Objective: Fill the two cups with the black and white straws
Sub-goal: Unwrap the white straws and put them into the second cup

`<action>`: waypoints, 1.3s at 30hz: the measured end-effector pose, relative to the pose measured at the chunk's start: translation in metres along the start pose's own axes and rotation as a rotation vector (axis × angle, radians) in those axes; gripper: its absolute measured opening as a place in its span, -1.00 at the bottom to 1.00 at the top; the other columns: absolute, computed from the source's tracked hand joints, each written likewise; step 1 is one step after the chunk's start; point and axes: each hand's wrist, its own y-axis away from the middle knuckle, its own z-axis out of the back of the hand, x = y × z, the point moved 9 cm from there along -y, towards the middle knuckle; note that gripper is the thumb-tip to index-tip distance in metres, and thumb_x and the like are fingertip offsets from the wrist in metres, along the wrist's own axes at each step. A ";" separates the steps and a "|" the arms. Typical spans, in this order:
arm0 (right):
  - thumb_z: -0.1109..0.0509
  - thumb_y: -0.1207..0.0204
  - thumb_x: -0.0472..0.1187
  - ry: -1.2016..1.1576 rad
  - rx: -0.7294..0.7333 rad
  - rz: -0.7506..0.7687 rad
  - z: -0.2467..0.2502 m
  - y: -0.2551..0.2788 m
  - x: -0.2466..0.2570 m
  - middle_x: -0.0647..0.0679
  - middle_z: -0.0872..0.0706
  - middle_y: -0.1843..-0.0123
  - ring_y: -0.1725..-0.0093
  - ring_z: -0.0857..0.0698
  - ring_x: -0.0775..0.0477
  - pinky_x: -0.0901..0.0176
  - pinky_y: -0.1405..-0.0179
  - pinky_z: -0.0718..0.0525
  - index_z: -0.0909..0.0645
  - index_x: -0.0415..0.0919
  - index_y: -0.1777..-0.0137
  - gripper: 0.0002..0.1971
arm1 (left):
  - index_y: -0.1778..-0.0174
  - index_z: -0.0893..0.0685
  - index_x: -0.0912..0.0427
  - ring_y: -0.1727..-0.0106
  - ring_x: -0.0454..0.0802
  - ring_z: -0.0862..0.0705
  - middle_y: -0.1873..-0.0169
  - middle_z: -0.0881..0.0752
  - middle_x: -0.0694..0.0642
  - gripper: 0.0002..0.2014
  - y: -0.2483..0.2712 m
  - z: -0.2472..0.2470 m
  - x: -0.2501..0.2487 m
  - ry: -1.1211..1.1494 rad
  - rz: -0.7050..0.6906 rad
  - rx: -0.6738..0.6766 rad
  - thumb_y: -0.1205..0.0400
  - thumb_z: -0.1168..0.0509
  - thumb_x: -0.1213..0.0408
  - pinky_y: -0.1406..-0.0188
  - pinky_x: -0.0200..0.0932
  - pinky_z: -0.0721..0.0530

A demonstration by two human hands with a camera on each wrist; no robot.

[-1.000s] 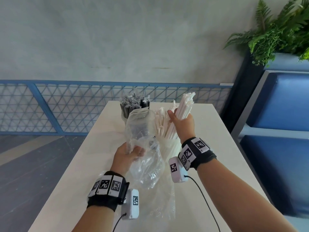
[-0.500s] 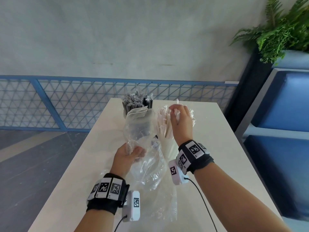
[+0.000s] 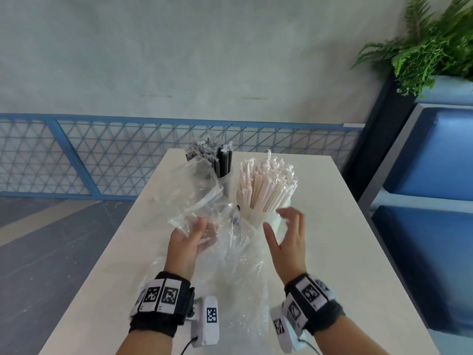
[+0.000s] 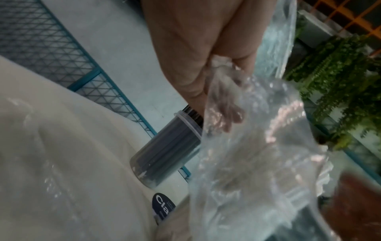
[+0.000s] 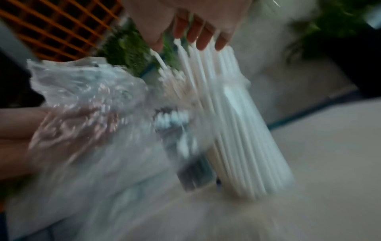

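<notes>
Black straws stand in a clear cup at the far end of the white table. Right beside it, white wrapped straws fill a second cup. My right hand hovers just in front of that cup, fingers spread, holding nothing. My left hand grips a crumpled clear plastic bag, raised in front of the black straws. The left wrist view shows the black-straw cup beyond the bag. The right wrist view is blurred, with white straws under my fingertips.
Another clear plastic bag lies flat on the table between my wrists. A blue mesh railing runs behind the table. Blue seats and a fern planter stand to the right.
My right hand lowered the bundle of white straws into the cup, let go, and drew back open toward me. The left hand kept hold of the plastic bag.
</notes>
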 end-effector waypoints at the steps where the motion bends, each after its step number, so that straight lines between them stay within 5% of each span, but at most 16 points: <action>1: -0.37 -0.51 -0.04 -0.060 0.056 -0.186 -0.005 0.013 -0.023 0.03 -0.44 -0.23 -0.21 -0.54 0.04 0.14 -0.23 -0.58 -0.39 -0.05 -0.22 -0.66 | 0.13 -0.67 0.23 0.19 -0.01 -0.76 0.28 -0.78 0.08 -0.60 0.000 0.003 0.002 0.032 0.006 -0.020 -0.35 -0.41 -0.05 0.26 -0.19 -0.77; 4: -0.23 -0.52 0.12 -0.277 0.346 -0.693 -0.034 0.053 -0.068 -0.03 -0.53 -0.34 -0.27 -0.59 -0.04 0.16 -0.16 -0.61 -0.35 -0.05 -0.35 -0.54 | 0.26 -0.73 0.11 0.22 -0.09 -0.78 0.33 -0.79 0.00 -0.39 0.001 0.006 0.011 0.126 0.048 -0.027 0.01 -0.58 -0.29 0.15 -0.11 -0.79; 6: -0.15 -0.59 0.12 -0.496 0.462 -0.851 -0.049 0.067 -0.069 -0.02 -0.64 -0.26 -0.22 -0.66 -0.08 0.01 -0.16 -0.62 -0.39 -0.02 -0.37 -0.59 | 0.26 -0.72 0.12 0.23 -0.08 -0.77 0.32 -0.79 0.00 -0.29 0.004 0.003 0.019 0.166 0.089 -0.022 0.17 -0.61 -0.31 0.06 -0.02 -0.75; 9: -0.21 -0.64 -0.09 -0.599 0.413 -0.835 -0.049 0.060 -0.062 -0.05 -0.71 0.07 0.07 -0.75 -0.06 0.07 0.05 -0.67 -0.49 -0.11 -0.20 -0.79 | -0.27 -0.50 0.22 -0.11 0.02 -0.70 -0.21 -0.65 0.21 0.06 0.010 0.011 0.025 0.086 0.108 -0.132 0.11 -0.64 -0.21 -0.25 0.09 -0.63; 12: -0.23 -0.64 -0.23 -0.545 0.338 -0.816 -0.039 0.052 -0.066 -0.06 -0.59 0.20 0.23 -0.69 -0.03 0.07 0.15 -0.68 -0.49 -0.14 -0.11 -0.90 | -0.57 0.03 0.12 -0.45 0.14 -0.32 -0.51 -0.12 0.30 0.33 0.019 0.046 -0.006 -0.263 -0.187 -0.446 0.01 -0.64 -0.07 -0.43 0.01 -0.40; 15: -0.23 -0.64 -0.25 -0.508 0.379 -0.833 -0.035 0.052 -0.069 -0.07 -0.54 0.22 0.29 -0.62 -0.01 0.01 0.17 -0.71 -0.46 -0.26 -0.21 -0.81 | -0.54 -0.13 0.07 -0.50 0.22 -0.23 -0.51 -0.19 0.28 0.08 0.031 0.043 -0.043 -0.738 -0.548 -0.474 -0.16 -0.52 -0.14 -0.46 0.03 -0.17; 18: -0.22 -0.65 -0.25 -0.563 0.405 -0.882 -0.038 0.057 -0.071 -0.09 -0.48 0.24 0.36 -0.59 0.01 0.00 0.25 -0.74 -0.50 -0.28 -0.13 -0.85 | -0.28 -0.52 0.03 -0.29 0.03 -0.54 -0.13 -0.65 0.00 -0.38 0.015 0.043 -0.026 -1.095 -0.408 -0.333 -0.37 -0.40 -0.19 -0.52 0.19 0.05; 20: -0.22 -0.65 -0.24 -0.570 0.430 -0.895 -0.041 0.060 -0.071 -0.09 -0.48 0.26 0.38 -0.59 0.01 -0.01 0.25 -0.74 -0.51 -0.26 -0.09 -0.88 | -0.03 -0.60 0.06 0.10 0.02 -0.69 0.27 -0.70 -0.04 -0.68 0.009 0.049 -0.007 -0.913 -0.249 -0.221 -0.51 -0.33 -0.07 -0.40 0.18 -0.37; 21: -0.22 -0.65 -0.24 -0.560 0.448 -0.891 -0.042 0.061 -0.070 -0.10 -0.48 0.26 0.38 -0.59 0.01 -0.01 0.25 -0.74 -0.51 -0.25 -0.09 -0.88 | 0.13 -0.59 0.10 0.27 0.06 -0.68 0.42 -0.66 0.00 -0.75 0.009 0.051 -0.001 -0.824 -0.216 -0.189 -0.56 -0.28 -0.03 -0.10 0.06 -0.57; 23: -0.20 -0.65 -0.27 -0.492 0.467 -0.879 -0.041 0.063 -0.072 -0.10 -0.49 0.25 0.37 -0.57 0.01 -0.02 0.24 -0.74 -0.50 -0.26 -0.15 -0.86 | 0.38 -0.52 0.14 0.48 0.10 -0.56 0.58 -0.56 0.04 -0.69 0.012 0.058 -0.002 -0.860 -0.250 -0.221 -0.64 -0.21 0.07 0.37 -0.09 -0.50; 26: -0.19 -0.64 -0.31 -0.321 0.431 -0.893 -0.032 0.066 -0.093 -0.11 -0.51 0.24 0.33 -0.55 -0.01 -0.09 0.14 -0.76 -0.44 -0.31 -0.28 -0.76 | 0.39 -0.53 0.30 0.48 0.23 -0.53 0.61 -0.54 0.14 -0.66 0.013 0.084 0.001 -0.983 -0.252 -0.347 -0.66 -0.20 0.20 0.44 -0.06 -0.42; 30: -0.31 -0.57 -0.10 0.237 0.472 -0.661 -0.020 0.066 -0.100 -0.19 -0.46 -0.30 -0.19 -0.57 -0.16 -0.07 -0.35 -0.50 -0.18 -0.21 -0.54 -0.39 | 0.25 -0.54 0.31 0.34 0.33 -0.64 0.45 -0.67 0.29 -0.72 0.016 0.106 0.031 -1.089 -0.073 -0.363 -0.68 -0.14 0.21 0.23 0.10 -0.58; 32: -0.27 -0.48 0.20 0.508 0.483 -0.383 -0.021 0.063 -0.077 -0.13 -0.21 -0.53 -0.46 -0.35 -0.16 -0.11 -0.54 -0.24 0.00 -0.06 -0.62 -0.19 | -0.01 -0.55 0.29 0.16 0.36 -0.67 0.17 -0.73 0.31 -0.85 0.022 0.102 0.030 -1.211 -0.073 -0.408 -0.66 -0.16 0.29 0.03 0.16 -0.54; 35: 0.04 -0.37 0.47 0.627 0.660 -0.095 -0.048 0.077 -0.053 0.05 0.21 -0.67 -0.66 0.14 -0.14 -0.29 -0.52 0.23 0.36 0.21 -0.59 -0.12 | -0.31 -0.44 0.30 -0.12 0.33 -0.54 -0.21 -0.57 0.34 -0.54 0.026 0.077 0.022 -1.370 -0.188 -0.356 -0.53 -0.10 0.16 -0.12 0.29 -0.50; 37: 0.12 -0.38 0.53 0.730 0.812 0.016 -0.066 0.095 -0.049 -0.02 0.13 -0.68 -0.65 0.13 -0.29 -0.40 -0.41 0.05 0.30 0.21 -0.61 -0.14 | -0.43 -0.37 0.18 -0.31 0.21 -0.42 -0.38 -0.43 0.22 -0.44 0.033 0.042 0.030 -1.519 -0.328 -0.153 -0.52 -0.03 0.03 -0.31 0.37 -0.35; 39: 0.18 -0.40 0.53 0.830 0.940 -0.051 -0.077 0.113 -0.064 -0.15 -0.19 -0.65 -0.60 -0.13 -0.41 -0.40 -0.26 -0.33 -0.03 0.07 -0.63 -0.14 | -0.52 -0.30 0.03 -0.47 0.16 -0.31 -0.51 -0.32 0.15 -0.41 0.044 0.011 0.063 -1.660 -0.346 0.137 -0.58 0.06 -0.13 -0.42 0.40 -0.10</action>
